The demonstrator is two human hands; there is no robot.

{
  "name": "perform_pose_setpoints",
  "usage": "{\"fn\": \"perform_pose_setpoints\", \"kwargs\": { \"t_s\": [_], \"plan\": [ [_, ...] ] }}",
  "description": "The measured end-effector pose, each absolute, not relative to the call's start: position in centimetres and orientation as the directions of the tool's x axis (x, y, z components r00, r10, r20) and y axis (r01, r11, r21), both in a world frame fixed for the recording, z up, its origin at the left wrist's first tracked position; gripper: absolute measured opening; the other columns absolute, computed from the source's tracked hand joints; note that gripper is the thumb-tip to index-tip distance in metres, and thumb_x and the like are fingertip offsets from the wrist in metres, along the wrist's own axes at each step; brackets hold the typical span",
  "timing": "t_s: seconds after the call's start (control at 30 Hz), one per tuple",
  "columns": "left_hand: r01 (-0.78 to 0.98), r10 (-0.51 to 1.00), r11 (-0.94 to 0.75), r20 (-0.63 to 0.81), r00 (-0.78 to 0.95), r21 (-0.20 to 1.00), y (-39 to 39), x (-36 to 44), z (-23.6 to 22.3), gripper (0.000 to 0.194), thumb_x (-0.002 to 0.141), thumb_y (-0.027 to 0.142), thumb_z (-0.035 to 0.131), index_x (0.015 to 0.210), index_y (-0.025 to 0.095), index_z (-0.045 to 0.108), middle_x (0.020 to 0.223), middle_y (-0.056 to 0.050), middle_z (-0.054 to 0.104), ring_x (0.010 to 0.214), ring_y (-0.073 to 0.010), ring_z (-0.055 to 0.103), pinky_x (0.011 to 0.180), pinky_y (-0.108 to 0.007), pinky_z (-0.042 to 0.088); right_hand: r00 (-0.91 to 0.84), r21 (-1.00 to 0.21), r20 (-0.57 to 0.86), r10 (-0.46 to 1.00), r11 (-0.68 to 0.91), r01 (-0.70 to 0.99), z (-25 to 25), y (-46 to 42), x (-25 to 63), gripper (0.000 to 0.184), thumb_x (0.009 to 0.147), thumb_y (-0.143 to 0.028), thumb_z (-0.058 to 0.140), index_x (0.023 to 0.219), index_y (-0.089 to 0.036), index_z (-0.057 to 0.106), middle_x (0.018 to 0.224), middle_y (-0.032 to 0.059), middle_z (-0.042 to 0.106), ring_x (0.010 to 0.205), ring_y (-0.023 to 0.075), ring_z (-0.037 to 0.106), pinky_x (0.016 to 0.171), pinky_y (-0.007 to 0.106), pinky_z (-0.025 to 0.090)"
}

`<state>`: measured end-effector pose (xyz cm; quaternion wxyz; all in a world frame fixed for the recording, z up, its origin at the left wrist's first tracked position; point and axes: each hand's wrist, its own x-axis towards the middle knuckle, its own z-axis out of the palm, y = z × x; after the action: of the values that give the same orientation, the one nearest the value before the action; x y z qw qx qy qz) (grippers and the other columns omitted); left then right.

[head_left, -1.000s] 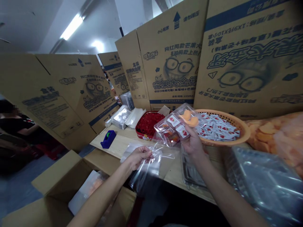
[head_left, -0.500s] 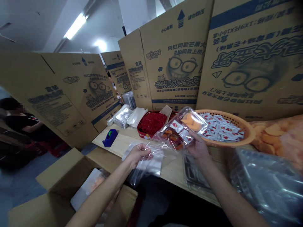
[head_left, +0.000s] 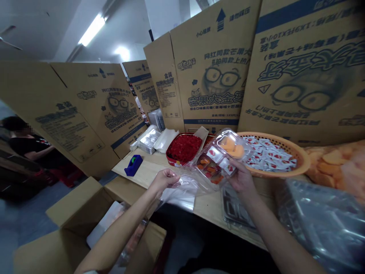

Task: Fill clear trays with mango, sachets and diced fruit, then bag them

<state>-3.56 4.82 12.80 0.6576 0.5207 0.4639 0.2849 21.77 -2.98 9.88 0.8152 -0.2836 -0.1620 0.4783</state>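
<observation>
Clear bag (head_left: 186,185) pinched in our left fingers (head_left: 172,179); rightward, our right fingers (head_left: 235,166) grip the filled tray (head_left: 219,161), long axis slanting away (near end bagward).

At 4 o'clock my view crops the blurry clear plastic trays (head_left: 322,220); at 3, the bag of orange pieces (head_left: 332,163) leaves frame. The held tray (head_left: 213,161) hides some right fingers (head_left: 234,164), and the sachets' (head_left: 266,154) print is too small

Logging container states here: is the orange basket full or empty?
Well filled: white sachets cover the inside of the basket, though part of its holed wall shows above them.
</observation>
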Motion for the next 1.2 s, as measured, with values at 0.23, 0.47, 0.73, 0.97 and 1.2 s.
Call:
{"fn": "perform_pose_setpoints", "kwargs": {
  "t_s": [0.23, 0.47, 0.73, 0.97, 1.2],
  "plan": [
    [0.075, 0.837, 0.371, -0.369, 0.404, 0.925, 4.9, -3.6, 11.8, 0.047, 0.040, 0.033, 0.087, 0.063, 0.014, 0.051, 0.051, 0.004, 0.056, 0.051, -0.0122, 0.060, 0.059, -0.028, 0.053, 0.542, -0.547, 0.004, 0.840, 0.456, -0.702, 8.9, -2.3, 22.0, 0.036, 0.057, -0.014, 0.069, 0.091, -0.024, 0.066, 0.078, -0.0034, 0.071, 0.072, 0.0132, 0.066, 0.063, 0.021, 0.057],
    [0.055, 0.839, 0.387, -0.376, 0.393, 0.921, 4.7, -3.4, 11.1, 0.048, 0.040, 0.034, 0.087, 0.063, 0.014, 0.050, 0.055, 0.003, 0.058, 0.050, -0.0101, 0.057, 0.060, -0.028, 0.053, 0.520, -0.560, -0.017, 0.854, 0.423, -0.712, 8.9, -2.5, 22.3, 0.026, 0.061, -0.012, 0.065, 0.084, -0.023, 0.069, 0.078, -0.0011, 0.071, 0.067, 0.0151, 0.066, 0.053, 0.022, 0.056],
    [0.024, 0.819, 0.443, -0.415, 0.395, 0.896, 4.6, -3.3, 10.9, 0.044, 0.045, 0.030, 0.086, 0.064, 0.015, 0.049, 0.053, 0.000, 0.061, 0.050, -0.0137, 0.061, 0.054, -0.024, 0.049, 0.525, -0.551, -0.047, 0.850, 0.417, -0.723, 8.2, -2.3, 22.8, 0.035, 0.063, -0.012, 0.063, 0.095, -0.025, 0.069, 0.080, -0.0031, 0.072, 0.069, 0.0148, 0.066, 0.053, 0.022, 0.055],
    [0.008, 0.806, 0.469, -0.431, 0.405, 0.883, 4.6, -3.3, 10.6, 0.042, 0.048, 0.028, 0.085, 0.065, 0.015, 0.048, 0.055, -0.002, 0.063, 0.053, -0.0162, 0.063, 0.056, -0.026, 0.050, 0.519, -0.546, -0.002, 0.855, 0.434, -0.717, 8.5, -2.2, 22.5, 0.038, 0.062, -0.013, 0.063, 0.097, -0.025, 0.069, 0.086, -0.0024, 0.072, 0.072, 0.0152, 0.066, 0.052, 0.022, 0.054],
    [0.053, 0.818, 0.397, -0.379, 0.432, 0.916, 4.1, -3.3, 11.3, 0.046, 0.046, 0.035, 0.085, 0.065, 0.015, 0.049, 0.053, 0.002, 0.060, 0.053, -0.0150, 0.063, 0.057, -0.025, 0.049, 0.464, -0.630, 0.048, 0.885, 0.387, -0.674, 8.8, -2.5, 22.1, 0.039, 0.063, -0.016, 0.067, 0.101, -0.023, 0.068, 0.094, 0.0010, 0.071, 0.072, 0.0162, 0.066, 0.051, 0.022, 0.053]
  ]
}}
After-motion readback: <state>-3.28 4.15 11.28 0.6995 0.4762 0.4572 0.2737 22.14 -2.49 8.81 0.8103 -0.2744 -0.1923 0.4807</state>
